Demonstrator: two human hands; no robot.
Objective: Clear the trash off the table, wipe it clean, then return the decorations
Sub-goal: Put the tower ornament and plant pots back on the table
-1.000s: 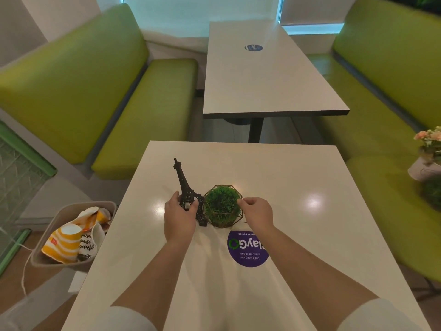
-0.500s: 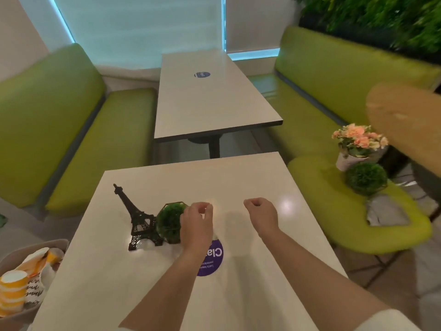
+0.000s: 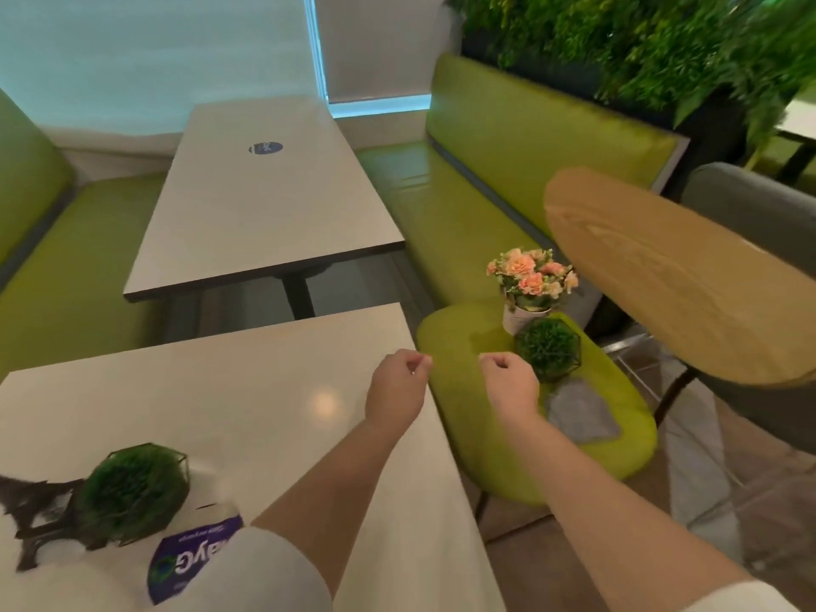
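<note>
A green plant ball in a wire frame (image 3: 134,490) and a black Eiffel Tower model (image 3: 37,516) stand on the white table (image 3: 273,390) at the lower left. On the green seat (image 3: 468,342) to the right stand a pot of peach flowers (image 3: 530,280) and a second plant ball (image 3: 547,348), with a grey cloth (image 3: 580,413) lying beside them. My left hand (image 3: 397,386) hovers over the table's right edge, fingers loosely curled and holding nothing. My right hand (image 3: 510,382) hangs over the seat just left of the second plant ball, loosely curled, also holding nothing.
A purple round sticker (image 3: 185,556) lies on the table near me. A second white table (image 3: 265,201) stands behind. Green benches (image 3: 521,139) line both sides. A round wooden tabletop (image 3: 671,276) overhangs at the right, with leafy planters (image 3: 640,37) behind it.
Both hands have let go of the tower and plant ball and moved right, toward the green seat. The view has swung right, so the bin has left the frame.
</note>
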